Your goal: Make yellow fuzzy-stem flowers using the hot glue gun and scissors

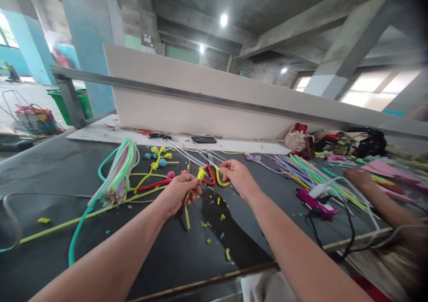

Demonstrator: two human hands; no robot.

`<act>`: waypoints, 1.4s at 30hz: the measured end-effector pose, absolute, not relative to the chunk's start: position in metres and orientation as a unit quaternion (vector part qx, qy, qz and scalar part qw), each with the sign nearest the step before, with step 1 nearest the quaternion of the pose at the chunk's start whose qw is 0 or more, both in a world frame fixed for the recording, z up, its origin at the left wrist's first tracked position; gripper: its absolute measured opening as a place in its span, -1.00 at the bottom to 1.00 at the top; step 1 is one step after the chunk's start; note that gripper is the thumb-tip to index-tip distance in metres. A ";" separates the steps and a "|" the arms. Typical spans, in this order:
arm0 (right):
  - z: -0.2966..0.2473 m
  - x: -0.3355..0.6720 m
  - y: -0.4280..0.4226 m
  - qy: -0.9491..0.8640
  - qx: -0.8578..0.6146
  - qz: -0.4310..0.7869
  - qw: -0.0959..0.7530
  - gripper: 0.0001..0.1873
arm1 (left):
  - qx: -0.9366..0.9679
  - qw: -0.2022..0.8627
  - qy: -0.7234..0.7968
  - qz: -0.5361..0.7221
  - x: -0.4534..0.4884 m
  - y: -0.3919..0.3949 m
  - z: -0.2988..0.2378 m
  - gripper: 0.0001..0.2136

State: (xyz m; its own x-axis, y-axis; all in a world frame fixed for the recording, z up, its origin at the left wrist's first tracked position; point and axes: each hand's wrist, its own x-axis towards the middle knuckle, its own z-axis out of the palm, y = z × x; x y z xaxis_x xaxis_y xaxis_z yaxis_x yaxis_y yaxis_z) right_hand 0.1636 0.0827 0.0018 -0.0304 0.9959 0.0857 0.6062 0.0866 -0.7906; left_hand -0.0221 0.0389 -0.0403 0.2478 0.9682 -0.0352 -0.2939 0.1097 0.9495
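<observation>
My left hand (182,190) pinches a small yellow flower (201,173) between thumb and fingertips. A thin olive-yellow stem (187,215) hangs below that hand. Just right of the flower, my right hand (239,177) has its thumb and fingers closed together; what they hold, if anything, is too small to make out. Between the hands lie scissors with a red handle loop (209,177) and a yellow handle loop (221,178), the yellow one close by my right fingertips. Left of my hands rest a yellow branched flower stem (157,159) and a red stem with pink blossoms (155,184).
A bundle of pastel strips (122,170) lies left. Yellow and blue scraps (222,217) dot the dark tabletop (160,253). A magenta device (316,204) with cables sits right, near another person's hand (359,179). A phone (203,139) lies before the white panel (200,110).
</observation>
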 end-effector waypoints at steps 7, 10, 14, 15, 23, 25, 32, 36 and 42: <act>-0.013 0.176 0.023 -0.610 -0.539 0.369 0.450 -0.82 | 0.516 0.625 0.389 0.438 -0.015 0.031 -0.038 -0.80; -0.011 0.174 0.015 -0.606 -0.535 0.355 0.469 -0.79 | 0.542 0.605 0.406 0.419 -0.011 0.027 -0.036 -0.79; -0.007 0.172 0.010 -0.622 -0.540 0.303 0.480 -0.83 | 0.592 0.561 0.434 0.383 -0.005 0.024 -0.039 -0.82; -0.006 0.172 0.009 -0.630 -0.537 0.286 0.483 -0.85 | 0.603 0.551 0.439 0.374 -0.003 0.024 -0.040 -0.83; -0.017 0.169 0.017 -0.675 -0.504 0.200 0.501 -0.89 | 0.664 0.460 0.476 0.348 0.002 0.017 -0.037 -0.86; -0.021 0.168 0.019 -0.678 -0.500 0.195 0.501 -0.90 | 0.666 0.454 0.479 0.348 0.002 0.015 -0.035 -0.86; -0.027 0.165 0.020 -0.679 -0.493 0.192 0.509 -0.90 | 0.662 0.461 0.467 0.362 0.001 0.016 -0.039 -0.85; -0.031 0.164 0.022 -0.672 -0.494 0.206 0.512 -0.90 | 0.654 0.477 0.457 0.369 0.002 0.016 -0.040 -0.87; -0.042 0.163 0.026 -0.661 -0.491 0.275 0.497 -0.87 | 0.646 0.480 0.466 0.366 0.004 0.016 -0.039 -0.89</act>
State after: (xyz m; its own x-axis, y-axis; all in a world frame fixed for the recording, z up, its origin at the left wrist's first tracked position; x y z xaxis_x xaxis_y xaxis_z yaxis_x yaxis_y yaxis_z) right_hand 0.1629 0.0260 -0.0424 -0.0237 0.9217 0.3872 0.3755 0.3672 -0.8510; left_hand 0.0039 0.0160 -0.0395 0.2976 0.9544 0.0253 0.2510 -0.1038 0.9624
